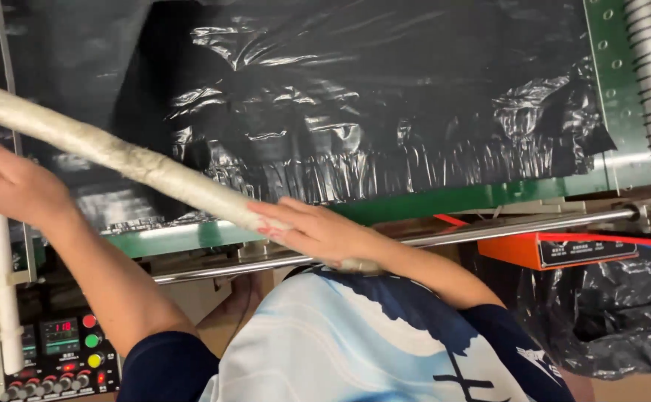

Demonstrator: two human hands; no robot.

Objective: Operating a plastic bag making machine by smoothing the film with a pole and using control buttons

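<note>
Plastic-wrapped pale roll (117, 156) slants from ten o'clock toward five across the black sheeting (385, 112), so keep your right hand (318, 231) flat and open on its lower end, your left hand (9, 182) cupped loosely beside it, and steady both ends evenly.

Black plastic film (355, 112) glossy, crinkled; wrapped roll (117, 156) whitish, matt; steel rod (489, 231) shiny.
</note>
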